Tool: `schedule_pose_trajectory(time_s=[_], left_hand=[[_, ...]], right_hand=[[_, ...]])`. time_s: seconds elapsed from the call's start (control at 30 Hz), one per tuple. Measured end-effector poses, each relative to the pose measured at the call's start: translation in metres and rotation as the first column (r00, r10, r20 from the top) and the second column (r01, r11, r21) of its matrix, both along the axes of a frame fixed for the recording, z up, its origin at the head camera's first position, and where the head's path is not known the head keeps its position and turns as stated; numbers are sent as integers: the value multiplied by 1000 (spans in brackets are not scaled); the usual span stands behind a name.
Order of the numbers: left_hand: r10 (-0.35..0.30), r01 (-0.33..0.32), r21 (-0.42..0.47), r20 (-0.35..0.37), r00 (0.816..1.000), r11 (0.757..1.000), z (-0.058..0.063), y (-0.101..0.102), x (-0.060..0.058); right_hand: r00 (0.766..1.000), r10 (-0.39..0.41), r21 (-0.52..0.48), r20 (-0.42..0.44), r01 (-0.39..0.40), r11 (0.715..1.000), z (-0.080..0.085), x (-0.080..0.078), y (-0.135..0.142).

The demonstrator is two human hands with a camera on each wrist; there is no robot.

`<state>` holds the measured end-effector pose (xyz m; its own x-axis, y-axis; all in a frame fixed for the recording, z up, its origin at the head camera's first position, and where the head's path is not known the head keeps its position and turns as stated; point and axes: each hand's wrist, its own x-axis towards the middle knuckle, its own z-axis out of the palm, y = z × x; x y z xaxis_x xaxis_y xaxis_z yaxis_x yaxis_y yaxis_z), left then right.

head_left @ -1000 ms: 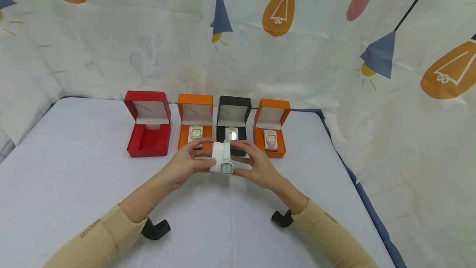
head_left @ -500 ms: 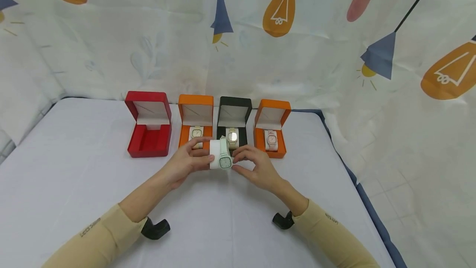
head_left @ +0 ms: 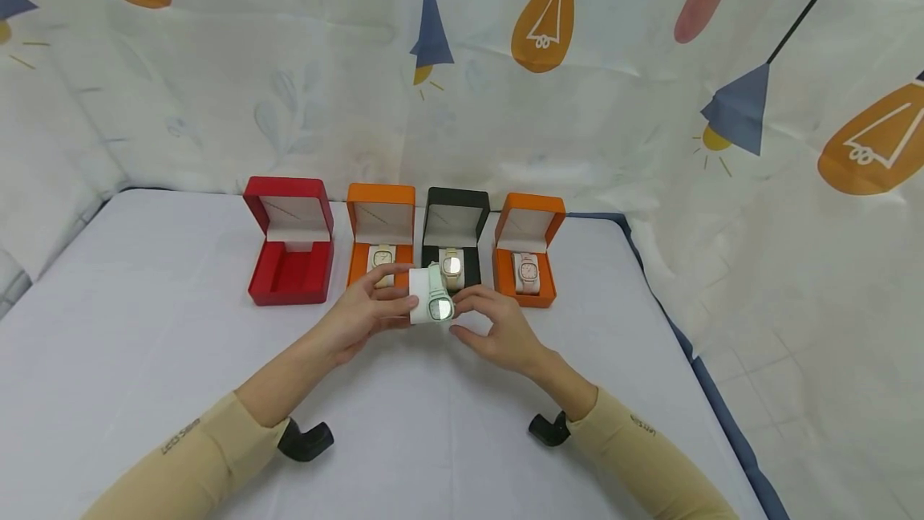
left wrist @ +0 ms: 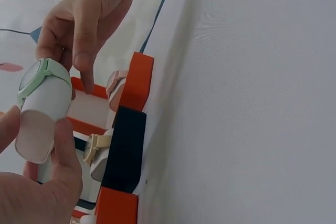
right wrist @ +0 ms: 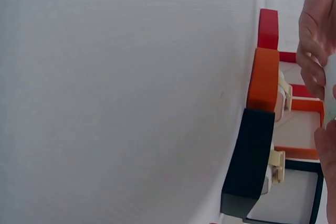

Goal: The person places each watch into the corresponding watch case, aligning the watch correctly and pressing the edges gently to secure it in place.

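Note:
My left hand (head_left: pixel 364 307) grips the left end of a white cushion (head_left: pixel 419 295), thumb on the near side and fingers on the far side. Around the cushion's right end runs a pale green wristwatch (head_left: pixel 440 308), its dial glinting. My right hand (head_left: pixel 501 326) is at the watch's right side, index fingertip right at the strap and thumb apart below it. In the left wrist view the right hand's thumb hangs beside the watch (left wrist: pixel 32 80) without pinching it. Both hands are in front of the black box (head_left: pixel 457 197), above the tabletop.
Along the back stand a red box (head_left: pixel 289 295) with its inside showing, an orange box (head_left: pixel 381 192), the black box and another orange box (head_left: pixel 534 201), all lids up. The orange and black ones hold watches on cushions. A patterned sheet (head_left: pixel 462 135) hangs behind the white-covered table (head_left: pixel 433 456).
The left hand has raised the cushion and watch slightly away from me. The right fingers have slipped from the cushion's right end, drawing nearer to me and loosening.

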<state>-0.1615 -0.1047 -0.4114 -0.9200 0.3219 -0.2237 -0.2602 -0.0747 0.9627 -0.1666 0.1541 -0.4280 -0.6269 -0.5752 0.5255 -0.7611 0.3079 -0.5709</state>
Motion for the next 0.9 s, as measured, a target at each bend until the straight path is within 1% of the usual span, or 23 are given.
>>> schedule_pose_trajectory(time_s=[0.1, 0.2, 0.3, 0.43, 0.67, 0.9], left_hand=[[-7, 7, 2, 1, 1000, 1000, 0, 2, 0], [-16, 16, 7, 0, 1000, 1000, -1, 5, -1], [-22, 22, 14, 0, 1000, 1000, 0, 7, -1], [-26, 26, 20, 2, 1000, 999, 2, 9, 0], [-28, 28, 38, 7, 1000, 999, 8, 11, 1], [-18, 16, 58, 30, 999, 998, 11, 15, 4]], right_hand=[[1000, -8, 5, -23, 8, 1000, -1, 0, -2], [997, -16, 2, -70, 17, 1000, -2, -1, -3], [993, -24, -13, -119, 23, 1000, -1, -2, -5], [985, -48, -22, -163, 45, 999, -1, -3, -5], [966, -82, -57, -244, 70, 996, 2, 0, -4], [943, -119, -82, -310, 98, 992, 7, 3, -6]])
